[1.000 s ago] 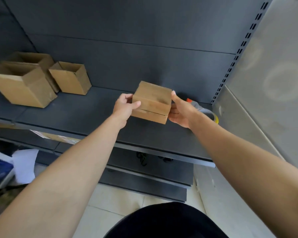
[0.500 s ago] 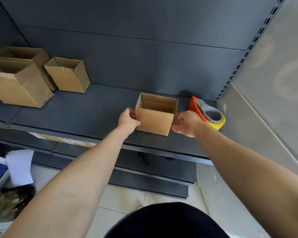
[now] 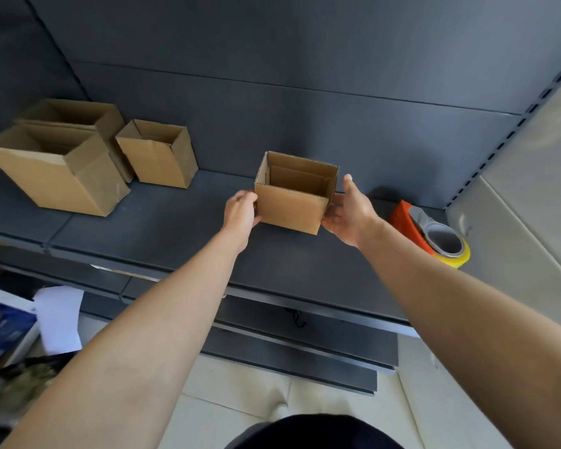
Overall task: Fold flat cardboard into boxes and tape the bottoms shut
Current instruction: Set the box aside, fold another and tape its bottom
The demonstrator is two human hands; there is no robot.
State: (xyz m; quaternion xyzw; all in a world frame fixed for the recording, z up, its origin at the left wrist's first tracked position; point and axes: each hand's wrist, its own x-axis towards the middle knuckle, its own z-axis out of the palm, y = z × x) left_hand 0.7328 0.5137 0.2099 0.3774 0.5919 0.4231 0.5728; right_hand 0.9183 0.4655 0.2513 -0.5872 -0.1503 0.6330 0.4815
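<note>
A small cardboard box (image 3: 290, 209) stands upright on the dark grey shelf (image 3: 175, 231), its top open toward me. My left hand (image 3: 240, 212) holds the box's left side with curled fingers. My right hand (image 3: 348, 212) lies against the right side, fingers fairly straight at the lower corner and the thumb lifted clear of the wall. An orange tape dispenser (image 3: 434, 236) with a yellowish roll lies on the shelf just right of my right hand.
Three other open cardboard boxes stand at the shelf's left: a large one (image 3: 55, 176), one behind it (image 3: 75, 115) and a smaller one (image 3: 159, 153). A perforated upright (image 3: 499, 147) and a pale wall close the right end. A lower shelf (image 3: 305, 348) and white paper (image 3: 59, 319) are below.
The box was turned from bottom-up to open-top-up and set down on the shelf. My right hand has loosened its hold, and the box now stands a little farther back.
</note>
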